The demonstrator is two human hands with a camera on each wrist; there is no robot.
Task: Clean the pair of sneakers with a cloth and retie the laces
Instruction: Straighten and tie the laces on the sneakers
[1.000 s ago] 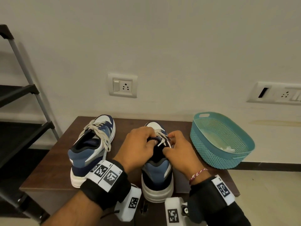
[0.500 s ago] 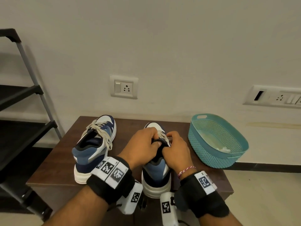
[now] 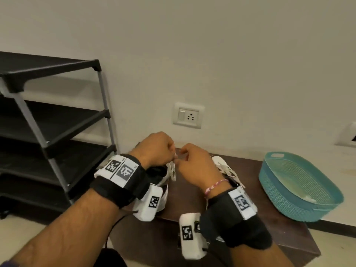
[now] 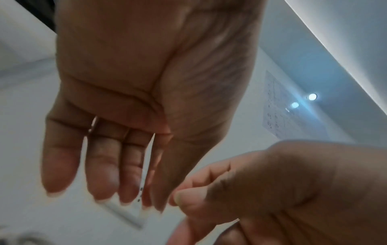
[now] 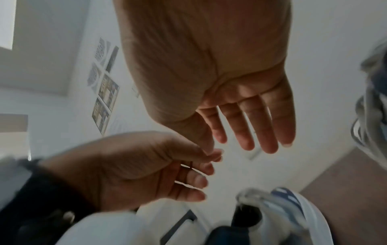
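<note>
Two blue-and-white sneakers stand on a dark wooden table (image 3: pixel 189 195). My left wrist covers most of the left sneaker (image 3: pixel 163 179); its toe and pale laces show in the right wrist view (image 5: pixel 278 213). The right sneaker (image 3: pixel 228 171) peeks out behind my right wrist. Above the left sneaker my left hand (image 3: pixel 172 155) and right hand (image 3: pixel 182 158) meet fingertip to fingertip. Each seems to pinch the white lace (image 3: pixel 172 169) that hangs between them. In the wrist views the lace itself is hidden by the fingers.
A teal plastic basket (image 3: pixel 300 211) with a pale cloth (image 3: pixel 294 186) inside sits at the table's right end. A black shelf rack (image 3: pixel 48 132) stands left of the table. The wall with a socket plate (image 3: pixel 188 115) is just behind.
Both hands have left the right sneaker's laces and moved left, rising over the left sneaker. My head has turned left, so the table and basket sit further right in view.
</note>
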